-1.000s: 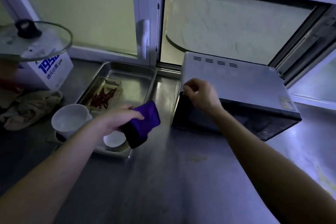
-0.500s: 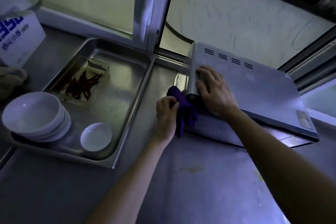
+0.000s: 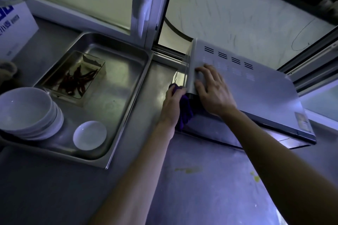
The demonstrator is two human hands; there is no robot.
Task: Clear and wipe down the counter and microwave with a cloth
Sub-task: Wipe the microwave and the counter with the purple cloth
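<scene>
Left hand (image 3: 172, 107) slid one cloth (image 3: 185, 115) rearward along microwave (image 3: 265, 93) (right hand (image 3: 214, 93) atop).

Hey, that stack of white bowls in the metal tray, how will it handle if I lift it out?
Probably heavy for its size: several bowls look nested together. Likely fragile, since they look like glazed ceramic. The smooth glaze and the steel tray may let the stack slide when pushed rather than tip, as it sits low and wide.
</scene>
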